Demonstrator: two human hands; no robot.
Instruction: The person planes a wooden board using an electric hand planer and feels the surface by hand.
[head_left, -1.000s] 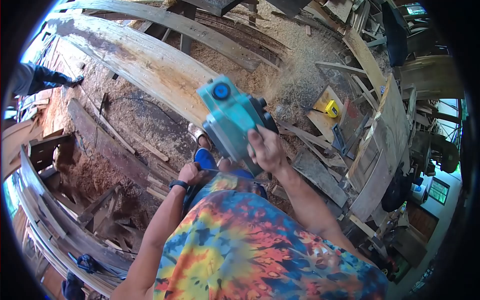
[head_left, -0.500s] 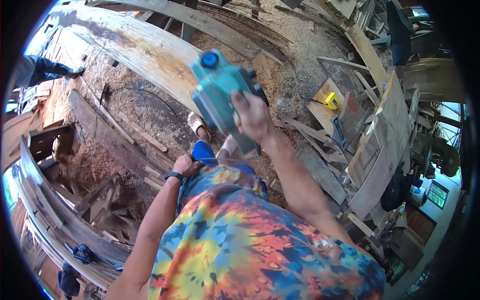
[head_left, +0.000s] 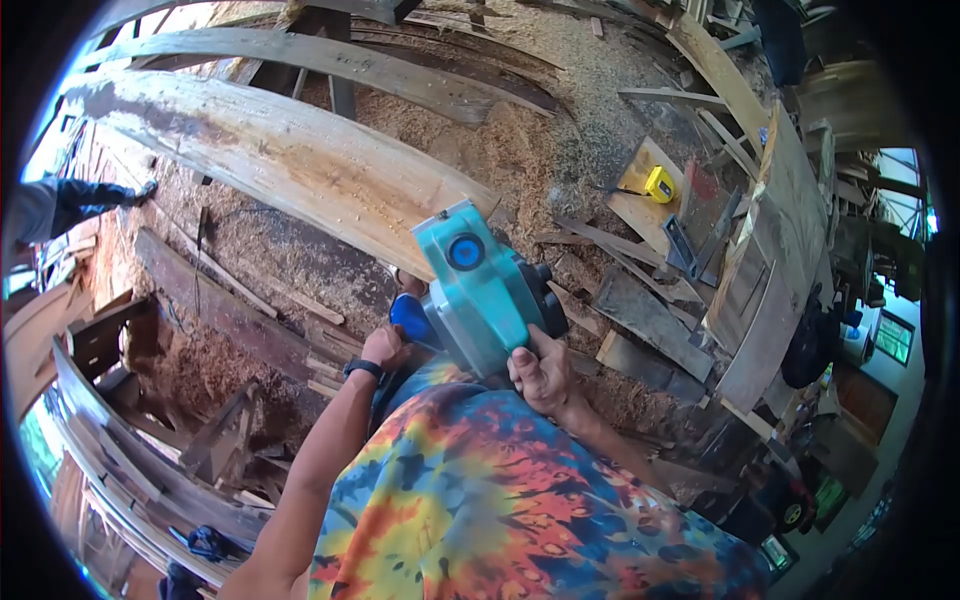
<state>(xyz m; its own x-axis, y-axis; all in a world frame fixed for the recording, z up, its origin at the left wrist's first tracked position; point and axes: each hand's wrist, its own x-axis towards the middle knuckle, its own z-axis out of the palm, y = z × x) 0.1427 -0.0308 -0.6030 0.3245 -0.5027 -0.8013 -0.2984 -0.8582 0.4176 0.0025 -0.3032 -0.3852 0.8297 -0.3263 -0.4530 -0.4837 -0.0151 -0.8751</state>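
Teal plastic casing marks the boxy handheld power planer (head_left: 490,300), situated at the near end of the long, pale, brown-stained wooden plank (head_left: 300,160), on the wearer's side; whether the two touch cannot be told. The right hand (head_left: 545,372) alone supports the tool, its fingers wrapped about the handle. The left hand (head_left: 383,348), also on the wearer's side of the plank, has its fingers curled into a fist; what they grip, if anything, cannot be told.

Likely hazards: a one-handed hold might let the planer's weight twist it, so that a corner gouges the plank's end. The loose multicoloured tie-dyed cloth shirt (head_left: 450,470) lies close by and could snag in the cutter, were it turning, which is not shown. Loose tan wood shavings (head_left: 520,150) beyond the plank could make footing slippery.

Compared with half a second earlier, the planer is nearer the shirt and blurs less; more of the plank's near end is exposed. The left hand keeps much the same position.
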